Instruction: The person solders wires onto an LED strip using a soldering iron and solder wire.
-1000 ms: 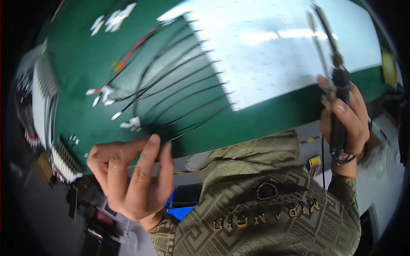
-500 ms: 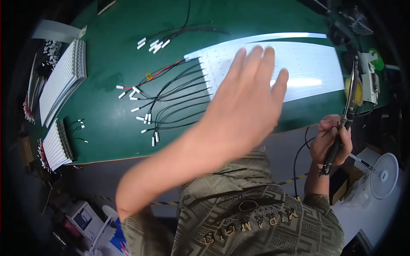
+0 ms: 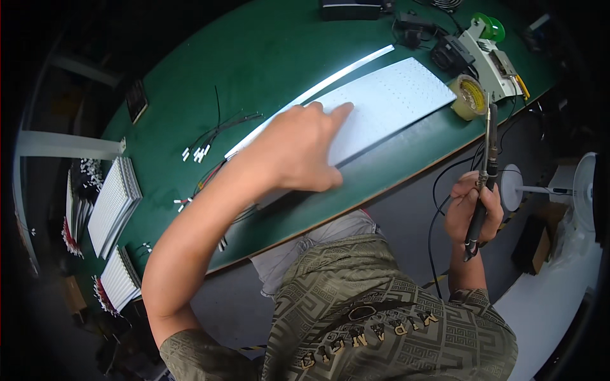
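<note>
The left hand (image 3: 298,149), raised in mid-air half a second ago, has now come down flat on the white LED panel (image 3: 394,105) lying on the green counter (image 3: 254,63), so the panel is steadied. Its fingers (image 3: 340,109) are spread open, pressing the panel's near edge. The right hand (image 3: 471,213) stays off the counter, closed around a soldering iron (image 3: 486,166) with its tip pointing up, near the tape roll (image 3: 469,96).

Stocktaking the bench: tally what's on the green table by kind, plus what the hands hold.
Large white panel, under the left hand: 1
Stacks of small white panels: 2
Tape roll: 1
Soldering iron, in the right hand: 1
Loose wire bundles: 2
Total: 7
</note>
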### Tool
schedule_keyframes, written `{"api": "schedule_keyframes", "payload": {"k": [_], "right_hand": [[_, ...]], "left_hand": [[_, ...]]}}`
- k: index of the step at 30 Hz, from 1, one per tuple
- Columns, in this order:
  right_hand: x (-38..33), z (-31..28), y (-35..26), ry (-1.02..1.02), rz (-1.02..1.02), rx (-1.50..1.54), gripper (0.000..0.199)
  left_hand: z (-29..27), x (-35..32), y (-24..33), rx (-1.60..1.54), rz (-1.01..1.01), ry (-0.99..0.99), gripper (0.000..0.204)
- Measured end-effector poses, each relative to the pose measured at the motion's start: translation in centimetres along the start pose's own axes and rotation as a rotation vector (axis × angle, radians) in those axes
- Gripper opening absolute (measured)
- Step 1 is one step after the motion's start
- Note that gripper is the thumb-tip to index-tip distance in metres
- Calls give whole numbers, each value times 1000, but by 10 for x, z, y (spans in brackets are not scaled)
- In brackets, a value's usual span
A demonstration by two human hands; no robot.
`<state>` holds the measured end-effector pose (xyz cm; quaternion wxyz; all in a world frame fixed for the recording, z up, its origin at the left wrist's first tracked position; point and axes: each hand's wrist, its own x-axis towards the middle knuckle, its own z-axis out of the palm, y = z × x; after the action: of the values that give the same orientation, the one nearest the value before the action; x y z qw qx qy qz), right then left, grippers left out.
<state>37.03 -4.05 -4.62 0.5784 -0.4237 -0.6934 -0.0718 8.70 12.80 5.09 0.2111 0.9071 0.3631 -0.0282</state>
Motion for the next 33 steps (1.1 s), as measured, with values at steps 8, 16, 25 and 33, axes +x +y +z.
{"api": "schedule_keyframes", "payload": {"k": [8, 16, 25, 33], "right_hand": [[14, -2, -8, 132, 17, -2, 36], [9, -15, -18, 175, 52, -80, 27], [22, -1, 16, 237, 253, 203, 17], [16, 98, -4, 107, 354, 123, 27]], "left_hand": [[-48, 43, -30, -138, -58, 212, 55], [-69, 70, -29, 40, -64, 415, 17], [-224, -162, -49, -105, -225, 692, 37], [-164, -446, -141, 62, -1100, 972, 75]]}}
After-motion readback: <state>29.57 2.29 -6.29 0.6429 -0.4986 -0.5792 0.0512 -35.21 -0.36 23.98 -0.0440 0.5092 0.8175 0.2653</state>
